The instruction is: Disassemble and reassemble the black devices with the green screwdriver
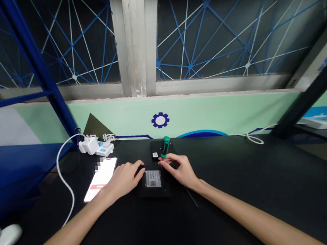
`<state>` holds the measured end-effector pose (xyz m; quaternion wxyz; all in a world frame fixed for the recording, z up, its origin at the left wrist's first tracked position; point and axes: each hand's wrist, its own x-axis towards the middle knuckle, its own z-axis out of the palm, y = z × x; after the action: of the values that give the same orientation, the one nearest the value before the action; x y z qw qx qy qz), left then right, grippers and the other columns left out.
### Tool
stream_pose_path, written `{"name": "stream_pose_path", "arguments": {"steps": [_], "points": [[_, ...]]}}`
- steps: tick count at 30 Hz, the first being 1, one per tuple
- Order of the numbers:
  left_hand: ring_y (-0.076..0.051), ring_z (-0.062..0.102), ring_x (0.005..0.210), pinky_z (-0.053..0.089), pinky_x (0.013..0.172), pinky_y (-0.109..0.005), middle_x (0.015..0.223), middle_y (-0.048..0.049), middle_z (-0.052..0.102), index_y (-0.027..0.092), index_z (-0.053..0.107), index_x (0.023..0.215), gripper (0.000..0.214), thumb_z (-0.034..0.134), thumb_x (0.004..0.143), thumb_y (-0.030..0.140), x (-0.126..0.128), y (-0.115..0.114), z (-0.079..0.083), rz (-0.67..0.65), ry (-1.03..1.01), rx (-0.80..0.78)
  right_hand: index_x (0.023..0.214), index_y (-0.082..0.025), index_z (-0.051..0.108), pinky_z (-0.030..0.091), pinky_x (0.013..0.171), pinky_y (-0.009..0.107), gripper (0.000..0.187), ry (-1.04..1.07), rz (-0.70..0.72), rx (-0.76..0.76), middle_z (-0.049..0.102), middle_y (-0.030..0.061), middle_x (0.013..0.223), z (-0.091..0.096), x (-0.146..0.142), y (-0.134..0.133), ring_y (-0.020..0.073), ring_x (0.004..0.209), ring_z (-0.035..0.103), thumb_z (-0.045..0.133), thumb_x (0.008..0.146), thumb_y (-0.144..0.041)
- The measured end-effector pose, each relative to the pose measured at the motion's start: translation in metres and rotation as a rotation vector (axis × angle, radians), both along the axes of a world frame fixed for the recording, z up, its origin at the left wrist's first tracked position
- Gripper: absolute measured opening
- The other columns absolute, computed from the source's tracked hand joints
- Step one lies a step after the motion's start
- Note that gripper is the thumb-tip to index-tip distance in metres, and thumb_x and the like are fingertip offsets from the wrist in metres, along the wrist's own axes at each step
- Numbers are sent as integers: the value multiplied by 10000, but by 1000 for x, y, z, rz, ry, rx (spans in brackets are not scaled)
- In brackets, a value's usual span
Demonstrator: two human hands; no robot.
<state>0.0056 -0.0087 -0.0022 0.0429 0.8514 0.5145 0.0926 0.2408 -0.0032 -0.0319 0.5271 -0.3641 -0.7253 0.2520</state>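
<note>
A flat black device [154, 184] with a white label lies on the black table [246, 191] in front of me. My left hand [125, 179] rests on its left edge, fingers curled over it and holding it down. My right hand [180, 169] is at its upper right corner, fingers pinched together around something too small to make out. Just behind stands a green-handled screwdriver [165, 146], upright beside a smaller black box [155, 151] with a white sticker.
A lit phone [101, 178] lies to the left of my left hand. Behind it sit a white charger plug [89, 145] and power strip [105, 148] with a white cable [66, 183] looping left. Another white cable [254, 139] lies at the back right. A thin wire [191, 196] lies by my right wrist.
</note>
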Motion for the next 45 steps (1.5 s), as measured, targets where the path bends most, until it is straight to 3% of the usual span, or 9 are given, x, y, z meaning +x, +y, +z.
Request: {"name": "stream_pose_path", "arguments": {"steps": [5,26,35,40,45], "points": [[-288,693,779,422,636,-317,821,-45,699,263,608,1193,317,377,1027,403,0,-1,1,-4,-3,0,871,-199,722,601,751,334,144,-13,43,7,793,64,855,1,1,-2,237,785,760,633,925,-298],[-255,668,728,368,602,-291,807,-43,690,264,624,1176,330,383,1012,420,-2,0,1,-4,-18,10,854,-196,711,575,661,302,125,70,-23,15,753,43,756,-2,0,1,203,669,721,705,879,-319],[-204,598,606,263,546,-282,623,-2,633,228,635,754,297,562,877,489,-5,2,15,66,9,38,836,-189,687,571,686,304,194,189,-65,-35,741,47,732,0,1,3,207,694,724,697,884,-377],[-205,571,576,237,547,-282,595,-14,617,220,578,607,351,583,851,472,-6,1,18,21,43,58,852,-183,686,579,689,308,226,177,-66,-41,748,56,744,-1,1,4,206,699,726,694,885,-406],[-186,513,490,219,543,-295,477,-4,496,225,539,485,413,547,862,394,-6,0,18,1,44,38,851,-184,682,583,683,319,243,169,-64,-45,747,63,743,1,1,3,212,694,725,689,885,-424]]}}
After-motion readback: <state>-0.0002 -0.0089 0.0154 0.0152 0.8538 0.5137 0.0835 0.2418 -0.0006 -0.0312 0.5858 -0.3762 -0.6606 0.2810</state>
